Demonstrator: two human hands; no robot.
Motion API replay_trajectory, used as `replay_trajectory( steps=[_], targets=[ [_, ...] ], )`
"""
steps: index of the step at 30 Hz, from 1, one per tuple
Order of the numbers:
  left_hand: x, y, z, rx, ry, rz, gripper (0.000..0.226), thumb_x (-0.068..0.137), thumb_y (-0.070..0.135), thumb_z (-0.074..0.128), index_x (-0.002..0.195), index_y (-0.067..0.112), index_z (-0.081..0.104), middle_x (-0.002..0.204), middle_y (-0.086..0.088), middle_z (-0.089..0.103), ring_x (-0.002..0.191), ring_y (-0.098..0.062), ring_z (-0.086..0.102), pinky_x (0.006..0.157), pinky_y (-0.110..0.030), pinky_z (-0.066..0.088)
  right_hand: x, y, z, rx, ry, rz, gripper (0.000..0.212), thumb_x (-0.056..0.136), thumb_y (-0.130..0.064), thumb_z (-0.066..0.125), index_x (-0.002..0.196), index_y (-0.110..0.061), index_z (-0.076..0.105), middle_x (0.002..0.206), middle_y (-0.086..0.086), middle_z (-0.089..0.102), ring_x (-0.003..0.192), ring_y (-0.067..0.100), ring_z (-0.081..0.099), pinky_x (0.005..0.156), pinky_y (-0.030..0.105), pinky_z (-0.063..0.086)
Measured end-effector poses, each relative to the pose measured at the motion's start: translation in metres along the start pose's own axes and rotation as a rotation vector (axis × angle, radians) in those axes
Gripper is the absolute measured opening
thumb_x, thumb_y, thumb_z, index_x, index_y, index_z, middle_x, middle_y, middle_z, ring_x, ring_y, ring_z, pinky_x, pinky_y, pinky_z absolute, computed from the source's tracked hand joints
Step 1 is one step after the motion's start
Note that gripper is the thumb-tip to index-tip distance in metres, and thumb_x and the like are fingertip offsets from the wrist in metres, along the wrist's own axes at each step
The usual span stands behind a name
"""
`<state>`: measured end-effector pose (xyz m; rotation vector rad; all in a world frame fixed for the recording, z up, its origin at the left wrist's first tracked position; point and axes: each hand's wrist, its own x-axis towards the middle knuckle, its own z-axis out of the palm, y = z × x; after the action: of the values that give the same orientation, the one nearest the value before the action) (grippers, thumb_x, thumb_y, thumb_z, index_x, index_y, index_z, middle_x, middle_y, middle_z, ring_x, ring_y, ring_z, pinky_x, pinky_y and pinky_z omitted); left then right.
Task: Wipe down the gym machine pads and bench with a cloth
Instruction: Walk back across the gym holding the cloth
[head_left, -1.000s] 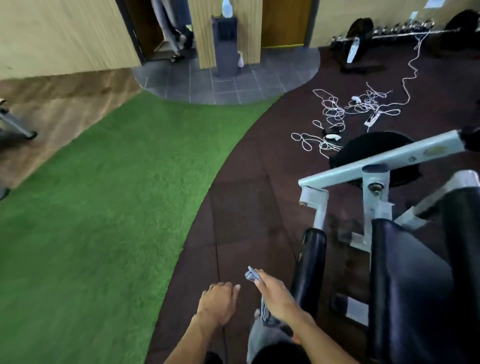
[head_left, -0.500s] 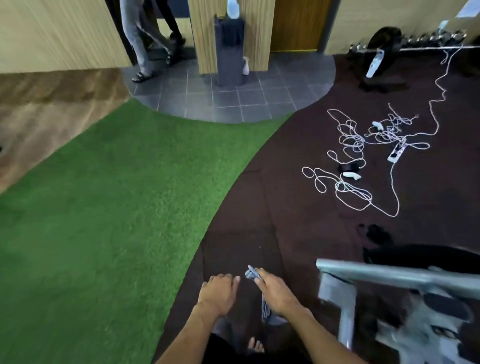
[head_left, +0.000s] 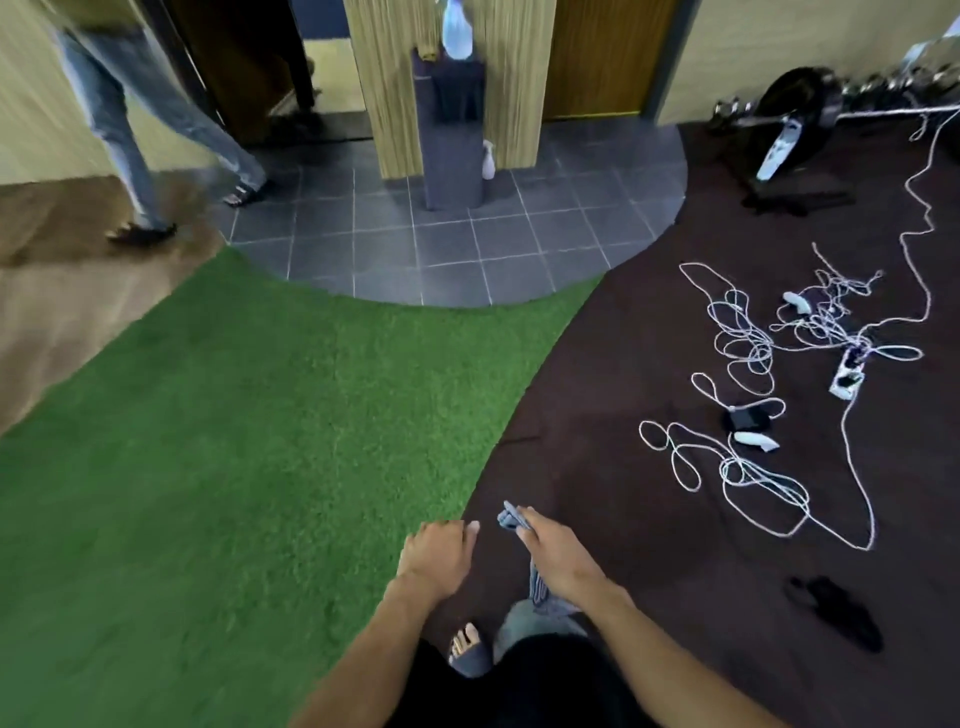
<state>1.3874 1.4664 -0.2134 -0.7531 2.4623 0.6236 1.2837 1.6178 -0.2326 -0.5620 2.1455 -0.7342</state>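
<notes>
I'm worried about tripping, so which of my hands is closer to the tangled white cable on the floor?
Right. The right hand, holding the cloth, is on the cable's side; the left hand is farther, toward the turf.

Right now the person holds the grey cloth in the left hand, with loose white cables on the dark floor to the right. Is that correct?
Not quite. The head view shows the right hand holding the grey cloth; the left hand holds nothing. The white cables do lie on the dark floor to the right.

The dark rubber floor (head_left: 597, 389) meets green turf (head_left: 234, 441); tangled white cables (head_left: 748, 353), a power strip (head_left: 847, 379) and a black sandal (head_left: 836, 618) lie on it.
</notes>
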Motion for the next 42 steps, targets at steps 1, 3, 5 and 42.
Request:
replay_trajectory(
  steps=[1, 3, 5, 42],
  targets=[
    [0.025, -0.002, -0.020, -0.008, 0.009, -0.006, 0.050, 0.106, 0.043, 0.025, 0.115, 0.009, 0.060, 0.122, -0.017, 0.066, 0.117, -0.037, 0.059, 0.099, -0.043, 0.046, 0.027, -0.015, -0.012, 0.000, -0.001, 0.002, 0.043, 0.102, -0.025, 0.041, 0.143, -0.016, 0.044, 0.152, 0.009, 0.041, 0.141, 0.019, 0.036, 0.110, 0.024, 0.028],
    [0.076, -0.004, -0.057, -0.014, 0.002, -0.004, 0.051, 0.106, 0.044, 0.024, 0.114, 0.010, 0.060, 0.121, -0.015, 0.066, 0.116, -0.035, 0.060, 0.099, -0.043, 0.046, 0.080, -0.046, -0.038, 0.013, -0.015, 0.001, 0.040, 0.101, -0.026, 0.040, 0.140, -0.021, 0.047, 0.147, 0.007, 0.046, 0.136, 0.023, 0.043, 0.111, 0.030, 0.033],
    [0.129, -0.007, -0.090, -0.017, 0.004, -0.003, 0.051, 0.105, 0.044, 0.024, 0.114, 0.010, 0.061, 0.122, -0.015, 0.066, 0.116, -0.035, 0.060, 0.099, -0.043, 0.046, 0.138, -0.072, -0.060, 0.023, -0.047, -0.016, 0.035, 0.100, -0.027, 0.040, 0.132, -0.029, 0.053, 0.134, 0.005, 0.057, 0.121, 0.025, 0.056, 0.106, 0.039, 0.042],
    [1.099, -0.123, -0.816, -0.025, 0.139, -0.055, 0.045, 0.106, 0.042, 0.025, 0.115, 0.015, 0.059, 0.124, -0.010, 0.064, 0.120, -0.031, 0.058, 0.100, -0.040, 0.044, 1.179, -0.549, -0.467, -0.035, -0.007, -0.146, 0.030, 0.101, -0.032, 0.040, 0.125, -0.026, 0.057, 0.119, 0.000, 0.068, 0.107, 0.017, 0.064, 0.096, 0.033, 0.048]
  ],
)
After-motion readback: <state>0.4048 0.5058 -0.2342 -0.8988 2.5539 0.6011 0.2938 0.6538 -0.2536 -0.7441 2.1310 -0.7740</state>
